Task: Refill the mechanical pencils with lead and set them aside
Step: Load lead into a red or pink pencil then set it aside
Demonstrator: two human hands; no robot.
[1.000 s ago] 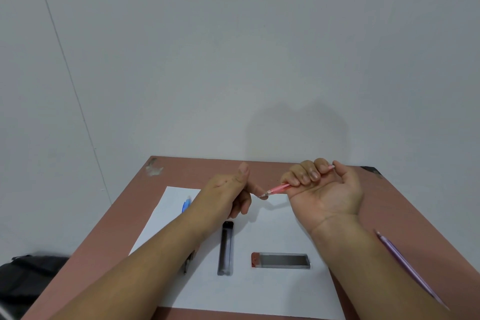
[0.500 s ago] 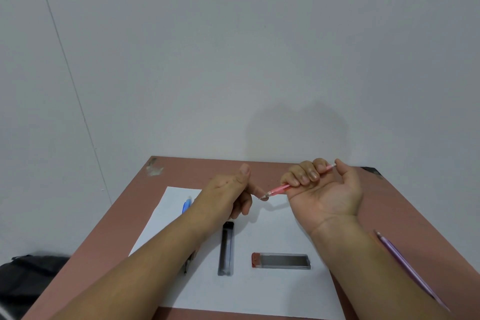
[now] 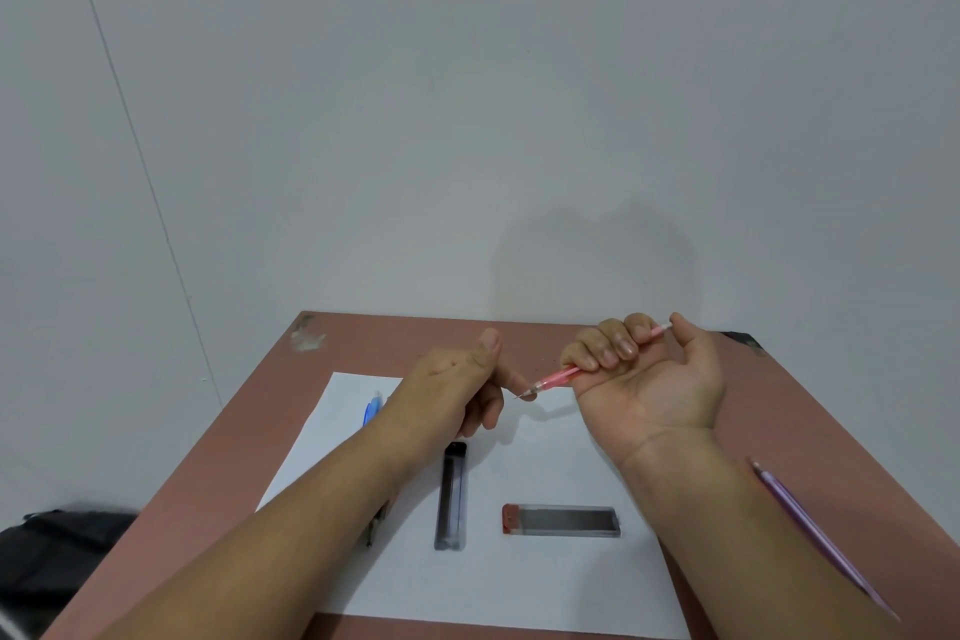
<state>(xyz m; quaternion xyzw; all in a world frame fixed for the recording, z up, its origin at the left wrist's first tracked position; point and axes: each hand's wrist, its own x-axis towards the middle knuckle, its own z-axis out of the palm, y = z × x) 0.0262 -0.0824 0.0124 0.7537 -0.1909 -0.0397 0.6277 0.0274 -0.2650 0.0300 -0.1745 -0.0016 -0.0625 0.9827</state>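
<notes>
Your right hand [image 3: 649, 379] grips the pink pencil [image 3: 558, 378] above the table's [image 3: 831, 431] far edge; your left hand [image 3: 457, 385], fingers curled, touches its tip.

Pink pencil [image 3: 558, 378] gripped in right hand [image 3: 647, 379], tip toward left hand [image 3: 457, 382]. Blue pencil [image 3: 371, 411] on paper, purple pencil [image 3: 810, 525] on counter [image 3: 779, 411]. Two lead cases [image 3: 451, 496] flat.

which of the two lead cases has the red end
The lead case lying crosswise on the white paper, nearer the right forearm; its left end is red. The other lead case, lying lengthwise left of it, is dark with no red.
</notes>
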